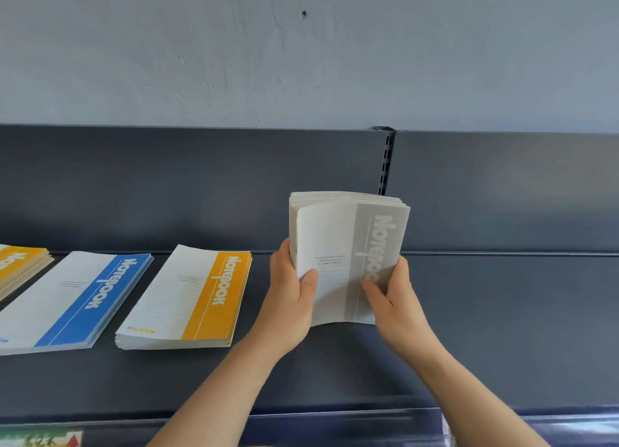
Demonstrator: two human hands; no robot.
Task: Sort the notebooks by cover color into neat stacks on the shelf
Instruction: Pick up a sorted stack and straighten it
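Nearest, bottom left: edge of a colourful printed item below the shelf lip, too cropped to identify.

Both forearms reach up from the bottom. Left hand wraps the left edge of the grey notebooks, thumb on the front cover, fingers behind. Right hand clamps the right, spine-side edge over the grey band, thumb in front. So both hands grip one bundle.

The bundle stands upright over the shelf, right of centre, cover facing the camera. Its bottom edge looks to sit on or just above the shelf surface; I can't tell which.

Handling, as a judgement:
- Thin soft-cover books, several together, so light to moderate in weight.
- The front cover bows, so they are floppy, and the smooth covers probably slide on each other.
- Best held at both long edges, squeezed inward, low down.
- Knock the bottom edges square, then lay flat.

To the left, lying flat: yellow stack, well apart from the hands. Just beside it is the blue stack, then a second yellow stack cut off by the frame edge.

Behind: dark back panel, slotted upright, pale wall.
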